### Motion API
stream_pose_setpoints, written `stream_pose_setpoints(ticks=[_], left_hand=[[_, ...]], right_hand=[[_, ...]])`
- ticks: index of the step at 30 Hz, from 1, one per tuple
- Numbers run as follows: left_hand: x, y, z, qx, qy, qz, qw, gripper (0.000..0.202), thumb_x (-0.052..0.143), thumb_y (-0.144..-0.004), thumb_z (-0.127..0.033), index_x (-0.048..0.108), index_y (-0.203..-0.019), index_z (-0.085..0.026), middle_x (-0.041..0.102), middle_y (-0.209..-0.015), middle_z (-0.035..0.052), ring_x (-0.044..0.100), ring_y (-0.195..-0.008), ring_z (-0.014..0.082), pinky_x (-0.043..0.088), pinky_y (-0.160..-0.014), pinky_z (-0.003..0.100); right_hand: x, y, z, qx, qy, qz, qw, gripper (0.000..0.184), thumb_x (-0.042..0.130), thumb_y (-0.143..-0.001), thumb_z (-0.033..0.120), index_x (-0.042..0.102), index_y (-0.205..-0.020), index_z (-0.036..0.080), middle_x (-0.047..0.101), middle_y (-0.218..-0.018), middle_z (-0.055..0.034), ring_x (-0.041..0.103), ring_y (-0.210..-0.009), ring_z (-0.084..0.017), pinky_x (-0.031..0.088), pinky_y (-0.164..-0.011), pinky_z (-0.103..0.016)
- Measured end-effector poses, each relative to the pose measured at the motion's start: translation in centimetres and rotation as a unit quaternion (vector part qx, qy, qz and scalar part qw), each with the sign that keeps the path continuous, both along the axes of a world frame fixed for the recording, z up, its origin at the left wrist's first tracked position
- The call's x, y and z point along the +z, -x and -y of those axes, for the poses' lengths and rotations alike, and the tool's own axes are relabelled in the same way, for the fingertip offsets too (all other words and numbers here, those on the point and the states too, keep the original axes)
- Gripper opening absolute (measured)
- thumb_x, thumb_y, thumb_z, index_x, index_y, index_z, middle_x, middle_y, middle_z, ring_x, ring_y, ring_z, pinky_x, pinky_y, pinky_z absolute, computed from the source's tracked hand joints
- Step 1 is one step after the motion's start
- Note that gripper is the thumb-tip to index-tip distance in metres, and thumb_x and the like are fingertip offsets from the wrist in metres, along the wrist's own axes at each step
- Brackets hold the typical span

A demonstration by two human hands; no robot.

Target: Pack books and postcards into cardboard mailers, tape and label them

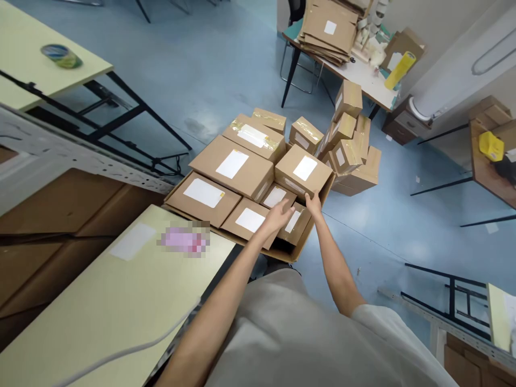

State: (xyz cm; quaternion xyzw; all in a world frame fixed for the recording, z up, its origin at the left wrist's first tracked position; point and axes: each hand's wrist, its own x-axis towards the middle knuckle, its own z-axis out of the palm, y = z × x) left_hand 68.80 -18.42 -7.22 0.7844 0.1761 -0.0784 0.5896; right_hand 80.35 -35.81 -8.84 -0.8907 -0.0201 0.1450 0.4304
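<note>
A wide, shallow cardboard tray (296, 250) on the blue floor holds several sealed brown boxes with white labels. My left hand (277, 216) reaches over the near row with its fingers stretched out, hovering above a small labelled box (293, 221). My right hand (313, 205) is beside it, fingertips against the near edge of a larger labelled box (304, 171) that sits on top at the tray's right end. Neither hand is wrapped around anything.
A loose pile of taped boxes (350, 153) lies on the floor behind the tray. A far table holds flattened cartons (327, 28) and a yellow roll (400, 70). A pale table (100, 306) with a white cable (121, 352) is at near left; a tape roll (61, 55) sits on another.
</note>
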Motion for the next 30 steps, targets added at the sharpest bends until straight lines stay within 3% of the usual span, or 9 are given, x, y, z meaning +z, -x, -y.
stream_pose_setpoints(ticks=[4,7,9,12,15,19,23,26,30], left_hand=[[-0.8,8.2,0.2,0.037,0.064,-0.009,0.997,0.067,0.062,-0.100,-0.062,0.074,-0.147,-0.016,0.072,-0.157,0.0199,0.068,-0.148,0.0381,0.053,-0.127,0.055],[-0.2,13.2,-1.3,0.100,0.079,-0.014,0.992,0.057,0.063,-0.099,-0.064,0.081,-0.132,-0.021,0.082,-0.141,0.0149,0.077,-0.133,0.0362,0.061,-0.116,0.051],[0.5,16.1,-2.8,0.161,0.073,-0.014,0.984,0.052,0.062,-0.099,-0.066,0.084,-0.121,-0.024,0.085,-0.132,0.0125,0.079,-0.126,0.0352,0.062,-0.113,0.051],[1.4,20.8,-5.1,0.280,0.071,-0.007,0.957,0.049,0.064,-0.099,-0.069,0.082,-0.109,-0.024,0.085,-0.130,0.0124,0.080,-0.126,0.0337,0.061,-0.117,0.051],[2.1,25.9,-6.4,0.399,0.068,0.007,0.914,0.047,0.069,-0.095,-0.068,0.080,-0.103,-0.023,0.085,-0.130,0.0143,0.079,-0.127,0.0330,0.058,-0.122,0.052],[2.5,32.0,-6.6,0.519,0.077,0.037,0.851,0.042,0.077,-0.089,-0.064,0.078,-0.097,-0.023,0.085,-0.129,0.0157,0.080,-0.126,0.0338,0.057,-0.123,0.056],[3.2,37.1,-6.6,0.596,0.077,0.075,0.796,0.041,0.080,-0.085,-0.064,0.076,-0.091,-0.024,0.085,-0.126,0.0159,0.080,-0.124,0.0344,0.060,-0.119,0.057],[4.1,41.2,-6.9,0.638,0.070,0.101,0.760,0.043,0.078,-0.088,-0.064,0.079,-0.101,-0.023,0.086,-0.126,0.0152,0.081,-0.123,0.0336,0.062,-0.117,0.055],[5.3,48.3,-6.8,0.677,0.070,0.151,0.717,0.045,0.080,-0.088,-0.066,0.079,-0.103,-0.023,0.086,-0.127,0.0153,0.080,-0.126,0.0337,0.061,-0.119,0.055]], right_hand=[[-1.0,1.6,-0.6,-0.007,0.007,-0.009,1.000,0.082,0.054,-0.106,0.066,0.051,-0.166,0.010,0.063,-0.159,-0.0277,0.062,-0.150,-0.032,0.049,-0.128,-0.050],[-2.5,4.1,-1.5,-0.052,-0.001,0.018,0.999,0.083,0.051,-0.105,0.068,0.055,-0.165,0.011,0.056,-0.164,-0.0303,0.065,-0.148,-0.037,0.051,-0.128,-0.055],[-3.6,6.4,-2.7,-0.040,-0.007,0.017,0.999,0.089,0.050,-0.102,0.073,0.056,-0.165,0.011,0.053,-0.166,-0.0317,0.066,-0.147,-0.040,0.054,-0.124,-0.056],[-4.8,10.5,-5.7,0.076,-0.035,-0.019,0.996,0.089,0.053,-0.098,0.074,0.060,-0.160,0.010,0.060,-0.160,-0.0320,0.066,-0.147,-0.040,0.057,-0.122,-0.056],[-4.8,14.8,-10.0,0.206,-0.067,-0.080,0.973,0.080,0.056,-0.096,0.072,0.068,-0.148,0.013,0.068,-0.155,-0.0286,0.068,-0.145,-0.038,0.057,-0.121,-0.056],[-3.2,19.5,-16.4,0.345,-0.095,-0.131,0.925,0.070,0.060,-0.094,0.070,0.074,-0.137,0.016,0.075,-0.148,-0.0248,0.073,-0.137,-0.036,0.058,-0.120,-0.056],[-0.7,24.2,-21.7,0.451,-0.100,-0.148,0.874,0.069,0.063,-0.092,0.075,0.077,-0.130,0.019,0.079,-0.142,-0.0227,0.076,-0.134,-0.037,0.061,-0.116,-0.054],[1.5,29.3,-24.2,0.508,-0.103,-0.155,0.841,0.065,0.066,-0.091,0.075,0.078,-0.125,0.021,0.082,-0.137,-0.0207,0.077,-0.132,-0.037,0.062,-0.115,-0.053],[4.6,37.6,-25.1,0.546,-0.122,-0.165,0.812,0.060,0.070,-0.091,0.073,0.080,-0.120,0.022,0.086,-0.128,-0.0185,0.080,-0.126,-0.036,0.062,-0.115,-0.053]])
